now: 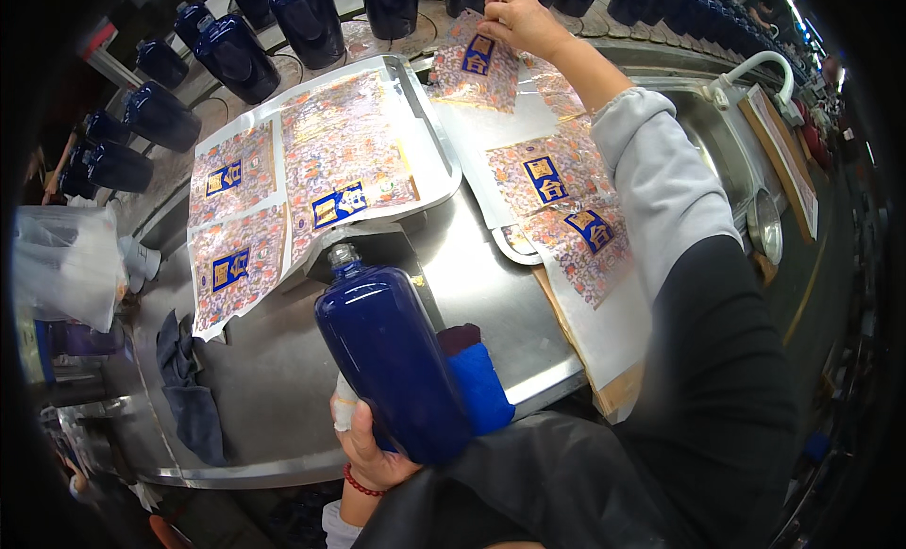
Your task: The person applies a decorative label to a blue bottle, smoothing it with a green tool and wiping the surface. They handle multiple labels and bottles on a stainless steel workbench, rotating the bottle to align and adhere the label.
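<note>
My left hand (371, 447), with pale tape on its fingers and a red bead bracelet at the wrist, is closed round the lower end of a dark blue glass bottle (389, 346). The bottle tilts toward me, its clear-topped neck pointing away. At the far side, the fingers of my right hand (528, 19) pinch the top edge of a floral decal sheet (477, 70) with a blue and gold panel. More decal sheets of that pattern lie on white backing at left (347, 139) and below my right forearm (547, 176).
Dark blue bottles (307, 25) line the far ledge and continue along the left. A sink (708, 139) with a white faucet (769, 63) and a metal bowl (763, 224) are at right. Dark cloth (189, 384) and bright blue cloth (483, 384) lie on the steel counter (283, 379).
</note>
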A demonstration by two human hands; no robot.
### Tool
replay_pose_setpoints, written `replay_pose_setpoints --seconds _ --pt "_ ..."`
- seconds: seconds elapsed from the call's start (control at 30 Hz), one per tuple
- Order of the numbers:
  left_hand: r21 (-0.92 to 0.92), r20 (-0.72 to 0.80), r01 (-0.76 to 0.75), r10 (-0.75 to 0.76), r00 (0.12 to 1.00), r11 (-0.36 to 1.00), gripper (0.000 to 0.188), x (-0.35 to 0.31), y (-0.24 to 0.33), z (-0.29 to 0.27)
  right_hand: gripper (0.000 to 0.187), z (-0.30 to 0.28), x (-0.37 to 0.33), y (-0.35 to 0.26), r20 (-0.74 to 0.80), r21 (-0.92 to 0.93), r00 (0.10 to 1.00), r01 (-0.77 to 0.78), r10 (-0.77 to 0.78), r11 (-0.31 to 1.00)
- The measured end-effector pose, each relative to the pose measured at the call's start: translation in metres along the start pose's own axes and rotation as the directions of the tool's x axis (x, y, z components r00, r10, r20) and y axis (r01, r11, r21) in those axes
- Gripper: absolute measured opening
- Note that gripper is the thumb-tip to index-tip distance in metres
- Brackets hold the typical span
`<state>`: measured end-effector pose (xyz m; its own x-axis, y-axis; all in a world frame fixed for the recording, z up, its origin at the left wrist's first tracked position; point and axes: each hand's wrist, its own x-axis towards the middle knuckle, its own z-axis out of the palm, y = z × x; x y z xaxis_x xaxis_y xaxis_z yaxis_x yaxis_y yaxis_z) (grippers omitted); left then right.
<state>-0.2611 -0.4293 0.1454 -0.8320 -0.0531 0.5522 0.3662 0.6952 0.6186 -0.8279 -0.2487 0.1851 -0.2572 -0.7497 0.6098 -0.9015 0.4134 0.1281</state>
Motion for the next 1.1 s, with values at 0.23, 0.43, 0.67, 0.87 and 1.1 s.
replay_pose_setpoints --seconds 0.23,0.43,0.67,0.87,1.1 --pt "-0.13 0.029 0.087 -0.084 0.996 0.988 0.098 -0.019 -0.005 0.001 0.024 -0.107 -0.042 0.047 -0.221 -0.038 0.902 -0.387 0.37 0.921" --pt "-0.228 0.011 0.178 -0.18 0.984 0.957 0.097 -0.034 -0.008 0.004 0.041 -0.165 -0.249 0.124 -0.02 0.046 0.421 -0.906 0.907 0.421" --pt "-0.205 -0.046 0.26 -0.274 0.96 0.944 0.091 -0.038 0.0 0.009 0.045 -0.132 -0.421 0.128 0.402 -0.541 0.154 -0.755 0.902 0.37" --pt "-0.216 0.14 0.543 -0.525 0.84 0.812 0.086 -0.04 -0.011 0.002 0.048 -0.119 -0.412 0.136 0.424 -0.732 0.115 -0.54 0.898 0.415" --pt "0.062 0.012 0.128 -0.129 0.992 0.99 0.105 -0.012 0.006 0.0 0.018 -0.181 -0.297 0.14 0.361 -0.547 0.626 -0.459 0.692 0.7"
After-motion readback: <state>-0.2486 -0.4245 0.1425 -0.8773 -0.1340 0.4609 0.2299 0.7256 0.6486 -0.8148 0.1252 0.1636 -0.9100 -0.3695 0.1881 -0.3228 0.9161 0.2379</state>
